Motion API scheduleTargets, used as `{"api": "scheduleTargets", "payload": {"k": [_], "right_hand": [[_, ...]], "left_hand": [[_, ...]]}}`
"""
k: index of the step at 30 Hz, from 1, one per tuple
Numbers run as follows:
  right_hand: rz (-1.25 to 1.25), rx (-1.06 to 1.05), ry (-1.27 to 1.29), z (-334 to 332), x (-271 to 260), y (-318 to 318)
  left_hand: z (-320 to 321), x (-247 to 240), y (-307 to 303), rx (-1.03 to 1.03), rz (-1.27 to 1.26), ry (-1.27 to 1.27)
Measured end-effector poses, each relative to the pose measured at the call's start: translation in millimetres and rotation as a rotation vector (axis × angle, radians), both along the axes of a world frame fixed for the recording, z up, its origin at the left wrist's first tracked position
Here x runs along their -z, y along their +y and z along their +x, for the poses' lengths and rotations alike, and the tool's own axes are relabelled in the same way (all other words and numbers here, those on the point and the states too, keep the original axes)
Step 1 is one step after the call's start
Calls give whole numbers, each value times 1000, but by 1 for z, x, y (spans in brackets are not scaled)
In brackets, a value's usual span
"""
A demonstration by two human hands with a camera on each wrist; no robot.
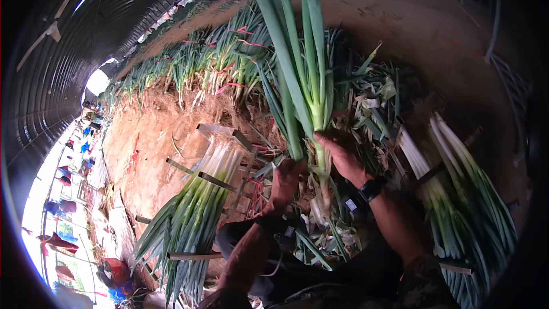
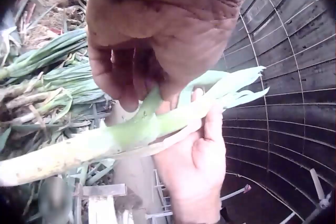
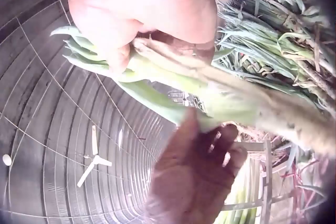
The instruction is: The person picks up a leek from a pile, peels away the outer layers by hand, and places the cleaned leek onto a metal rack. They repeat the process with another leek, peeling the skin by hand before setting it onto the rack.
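Left hand point(image 1: 284, 180), right hand point(image 1: 341, 154) grip leek point(image 1: 303, 80) (rows point(image 1: 211, 63): head view only).

Centre of the head view: green onion stalk point(image 1: 297, 68) upright, leaves running up past the top edge, gripped low between left hand point(image 1: 284, 180) and right hand point(image 1: 343, 154) — left hand just below and left of the right. Lower left: bundle of stalks point(image 1: 194, 206) lying in a wooden rack point(image 1: 216, 130) on the soil point(image 1: 143, 143). Lower right: second bundle point(image 1: 457, 206). Behind the hands, right of centre: heap of trimmings point(image 1: 372, 97). Upper left, along the far edge of the soil — row of onions point(image 1: 194, 63).
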State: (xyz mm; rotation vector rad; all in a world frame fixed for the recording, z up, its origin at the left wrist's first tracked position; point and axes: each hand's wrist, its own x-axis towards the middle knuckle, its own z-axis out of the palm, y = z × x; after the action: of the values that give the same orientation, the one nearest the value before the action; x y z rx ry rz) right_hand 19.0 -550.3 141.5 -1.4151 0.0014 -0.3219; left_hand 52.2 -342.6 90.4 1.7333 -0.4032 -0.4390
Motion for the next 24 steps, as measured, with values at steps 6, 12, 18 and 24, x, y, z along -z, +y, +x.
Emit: {"api": "scheduleTargets", "payload": {"k": [6, 12, 18, 24], "right_hand": [[391, -211, 25, -4, -22, -11], [378, -172, 119, -8, -18, 0], [125, -209, 55, -3, 6, 20], [-137, -81, 16, -12, -31, 15]], "left_hand": [[-64, 102, 48, 31, 233, 194], [-44, 22, 16, -120, -46, 120], [17, -101, -30, -106, -396, -189], [-2, -82, -41, -415, -534, -43]]}}
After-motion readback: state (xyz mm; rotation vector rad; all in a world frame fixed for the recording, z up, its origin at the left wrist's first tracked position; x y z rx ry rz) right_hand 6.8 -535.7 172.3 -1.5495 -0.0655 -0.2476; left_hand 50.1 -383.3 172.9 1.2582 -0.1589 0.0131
